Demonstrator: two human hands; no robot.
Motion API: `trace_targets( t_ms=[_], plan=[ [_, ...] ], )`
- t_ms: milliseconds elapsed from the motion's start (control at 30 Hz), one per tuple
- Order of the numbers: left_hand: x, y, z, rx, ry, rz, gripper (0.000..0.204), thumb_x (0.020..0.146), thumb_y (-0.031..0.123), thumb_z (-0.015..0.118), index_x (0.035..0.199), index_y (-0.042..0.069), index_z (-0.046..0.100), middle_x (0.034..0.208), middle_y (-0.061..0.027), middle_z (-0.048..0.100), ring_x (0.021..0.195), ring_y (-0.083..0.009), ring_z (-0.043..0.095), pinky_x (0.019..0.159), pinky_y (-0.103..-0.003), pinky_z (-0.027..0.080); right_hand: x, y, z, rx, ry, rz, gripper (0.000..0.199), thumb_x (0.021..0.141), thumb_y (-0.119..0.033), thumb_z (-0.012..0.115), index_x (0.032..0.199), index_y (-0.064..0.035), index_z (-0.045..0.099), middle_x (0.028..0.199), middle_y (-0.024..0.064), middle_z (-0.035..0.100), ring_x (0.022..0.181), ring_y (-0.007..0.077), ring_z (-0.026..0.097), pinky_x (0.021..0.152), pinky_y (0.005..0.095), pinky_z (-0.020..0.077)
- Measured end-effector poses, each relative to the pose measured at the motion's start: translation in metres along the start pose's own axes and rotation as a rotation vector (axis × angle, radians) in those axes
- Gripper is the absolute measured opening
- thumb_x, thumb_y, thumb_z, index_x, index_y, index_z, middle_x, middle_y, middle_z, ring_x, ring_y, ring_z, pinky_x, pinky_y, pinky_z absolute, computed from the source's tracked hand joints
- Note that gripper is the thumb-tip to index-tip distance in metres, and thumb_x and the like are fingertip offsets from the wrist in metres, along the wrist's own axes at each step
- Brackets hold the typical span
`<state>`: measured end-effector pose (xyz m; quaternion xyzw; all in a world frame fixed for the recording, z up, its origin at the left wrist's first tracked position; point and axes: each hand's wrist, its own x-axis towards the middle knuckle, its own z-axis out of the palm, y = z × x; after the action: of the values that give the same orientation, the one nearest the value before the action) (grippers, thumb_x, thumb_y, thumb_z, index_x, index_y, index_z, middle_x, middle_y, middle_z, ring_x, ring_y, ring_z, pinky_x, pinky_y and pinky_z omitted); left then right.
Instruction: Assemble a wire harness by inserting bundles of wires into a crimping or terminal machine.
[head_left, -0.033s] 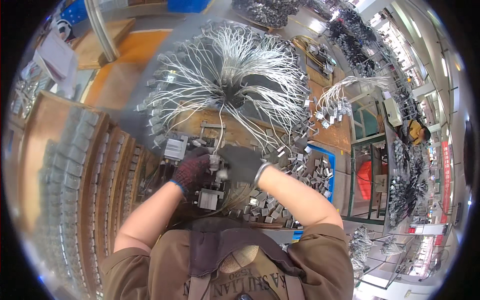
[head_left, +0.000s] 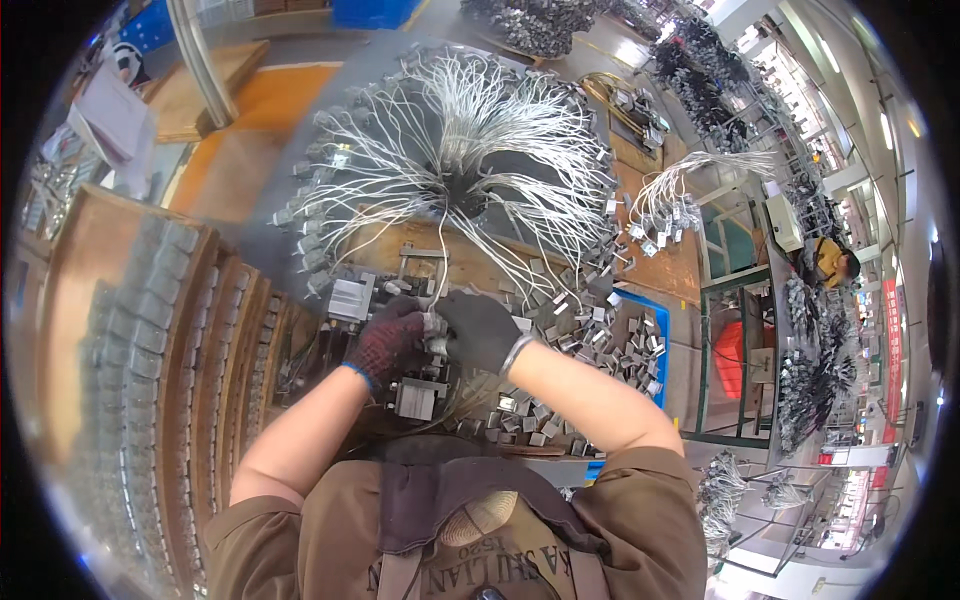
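To your left you have rows of grey blocks (head_left: 150,330) lined up on long wooden racks (head_left: 225,330). Beyond the bench, a wooden platform (head_left: 225,80) lies on the floor beside a slanting metal pole (head_left: 200,60), with a blue crate (head_left: 372,12) at the top edge. To your right, a blue tray (head_left: 652,345) holds loose metal clips, and a smaller bunch of white wires (head_left: 690,180) rests on a brown tabletop (head_left: 670,265). Further right stands a green metal frame (head_left: 730,300) with a red bin (head_left: 738,362) behind it. A person in yellow (head_left: 830,262) works in the far aisle.
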<state>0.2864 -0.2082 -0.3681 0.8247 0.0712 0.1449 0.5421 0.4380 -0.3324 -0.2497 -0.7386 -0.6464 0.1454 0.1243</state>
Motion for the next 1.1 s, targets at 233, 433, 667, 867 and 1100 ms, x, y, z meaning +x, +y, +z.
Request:
trace_targets(
  t_ms=[233,433,667,867,1100],
  plan=[
    [0.002,0.052,-0.012,-0.151,-0.255,-0.38,0.064,0.078,0.024,0.067,0.132,0.008,0.038,0.117,-0.0131,0.053,0.104,-0.025,0.053,0.089,-0.036,0.043,-0.013,0.009,0.007,-0.006,-0.056,-0.031,0.039,0.063,-0.021,0.066,0.099,-0.0097,0.061,0.091,0.0127,0.06,0.084,0.034,0.059,0.073,0.0437,0.0468],
    [0.004,0.057,-0.009,0.353,-0.045,-0.329,0.047,0.076,0.024,0.059,0.12,0.012,0.049,0.119,-0.0179,0.049,0.107,-0.0364,0.051,0.088,-0.043,0.043,0.013,-0.011,0.014,-0.09,-0.305,0.143,0.033,0.075,-0.011,0.055,0.108,-0.0139,0.059,0.093,0.015,0.064,0.088,0.0327,0.062,0.076,0.044,0.0485],
    [0.022,0.048,-0.008,0.36,-0.046,-0.411,0.041,0.077,0.027,0.062,0.113,0.012,0.05,0.112,-0.0182,0.051,0.103,-0.0375,0.053,0.084,-0.045,0.044,0.008,0.004,0.035,-0.133,0.031,0.191,0.025,0.065,-0.014,0.062,0.089,-0.0102,0.064,0.079,0.0132,0.061,0.076,0.0305,0.061,0.066,0.042,0.0478],
    [0.029,0.029,-0.002,0.331,-0.011,-0.299,0.043,0.078,0.027,0.065,0.111,0.006,0.047,0.102,-0.0172,0.057,0.093,-0.0319,0.057,0.082,-0.04,0.044,0.005,0.012,0.034,-0.095,0.148,0.197,0.016,0.06,-0.02,0.063,0.072,-0.0097,0.062,0.076,0.012,0.06,0.073,0.0301,0.06,0.064,0.0417,0.0469],
    [0.011,0.054,-0.016,-0.189,0.158,-0.327,0.042,0.077,0.018,0.064,0.113,0.003,0.048,0.096,-0.0092,0.057,0.089,-0.0199,0.055,0.082,-0.033,0.044,-0.013,0.05,0.035,0.25,0.448,0.298,0.032,0.065,-0.026,0.065,0.091,-0.0079,0.064,0.086,0.0144,0.063,0.086,0.0314,0.061,0.076,0.0402,0.047]
  ],
)
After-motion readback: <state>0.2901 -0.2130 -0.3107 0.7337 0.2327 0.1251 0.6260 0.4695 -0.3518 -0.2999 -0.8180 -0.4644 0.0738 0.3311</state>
